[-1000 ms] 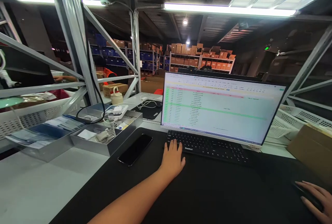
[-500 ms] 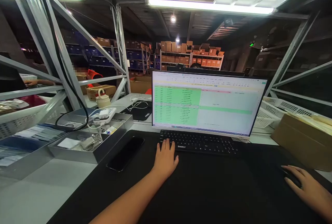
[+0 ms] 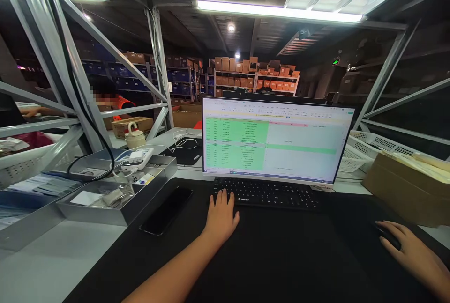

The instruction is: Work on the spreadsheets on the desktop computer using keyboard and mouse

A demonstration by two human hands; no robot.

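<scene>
My left hand (image 3: 221,218) lies palm down with its fingers spread, the fingertips on the lower left corner of a black keyboard (image 3: 267,194). On the right, my right hand (image 3: 408,249) is curved over a dark computer mouse (image 3: 390,237), which is partly hidden under the fingers. Behind the keyboard stands a monitor (image 3: 302,148) showing a spreadsheet with green rows. A black phone (image 3: 167,211) lies face up to the left of my left hand. Keyboard, phone and mouse all rest on a black desk mat (image 3: 267,251).
Grey trays (image 3: 94,209) with papers and small packets sit at the left, beside a power strip (image 3: 138,158) and a cream bottle (image 3: 134,138). At the right are a cardboard box (image 3: 404,190) and white baskets (image 3: 353,158). Metal struts frame the desk; a person is beyond them.
The view has shifted slightly, moving the desk items a little left in the picture. Both hands keep their places on the keyboard and mouse. A person's head behind the left struts shows more.
</scene>
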